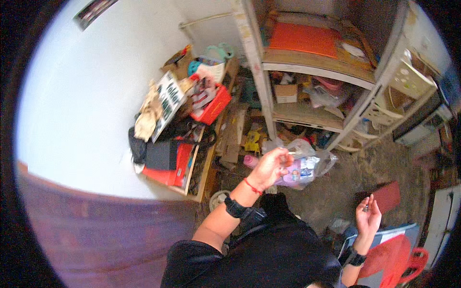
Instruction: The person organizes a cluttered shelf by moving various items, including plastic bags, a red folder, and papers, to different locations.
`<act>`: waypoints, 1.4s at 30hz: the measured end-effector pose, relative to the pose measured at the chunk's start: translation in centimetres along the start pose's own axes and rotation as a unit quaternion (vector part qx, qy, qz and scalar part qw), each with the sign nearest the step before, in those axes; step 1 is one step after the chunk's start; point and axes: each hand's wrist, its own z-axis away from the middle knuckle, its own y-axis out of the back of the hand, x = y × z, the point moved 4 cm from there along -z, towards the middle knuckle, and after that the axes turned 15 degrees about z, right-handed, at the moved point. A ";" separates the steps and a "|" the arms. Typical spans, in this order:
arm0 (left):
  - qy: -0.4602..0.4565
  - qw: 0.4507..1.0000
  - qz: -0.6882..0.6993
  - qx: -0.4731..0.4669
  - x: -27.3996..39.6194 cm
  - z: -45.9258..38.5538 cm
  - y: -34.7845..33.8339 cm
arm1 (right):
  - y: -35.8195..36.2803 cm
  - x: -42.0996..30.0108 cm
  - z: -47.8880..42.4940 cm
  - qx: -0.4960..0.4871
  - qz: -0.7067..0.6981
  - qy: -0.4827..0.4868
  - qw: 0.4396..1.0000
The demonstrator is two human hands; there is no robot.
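My left hand (pixel 273 166) is closed on a clear plastic bag (pixel 326 162). Inside the bag shows a purple printed item with white and blue patches, too blurred to name. A red string and a black band circle that wrist. Off to the right, my right hand (pixel 368 214) is raised with its palm up and its fingers loosely apart. It appears to hold nothing; a small shiny spot, perhaps a ring, sits at one finger. A black band is on this wrist too. Beyond the right hand, a dark red flat object (pixel 387 196) lies on the floor.
A wooden cabinet (pixel 236 140) on the left bears a red box (pixel 212 106), a printed sign (pixel 169 102) and other clutter. Ahead stands a shelf unit (pixel 309 117) holding a small cardboard box (pixel 286 93) and bags. A red plastic chair (pixel 387 259) is at lower right.
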 end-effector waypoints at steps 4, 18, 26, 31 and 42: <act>-0.027 0.999 -0.009 0.019 -0.6 1.1 1.5 | -4.7 0.5 -0.4 -0.189 -0.035 0.027 0.981; -0.102 0.992 0.037 0.067 -1.9 10.3 4.1 | -6.3 6.6 -1.3 -0.250 0.098 -0.123 0.955; -0.102 0.989 0.084 0.060 0.8 15.0 4.1 | -12.0 8.8 2.9 -0.303 0.088 -0.181 0.931; -0.086 0.990 0.094 0.056 2.5 15.8 4.3 | -12.2 10.3 2.8 -0.240 0.106 -0.166 0.951; -0.081 0.991 0.100 0.044 4.6 17.6 5.5 | -17.8 17.6 2.2 -0.348 0.091 -0.231 0.904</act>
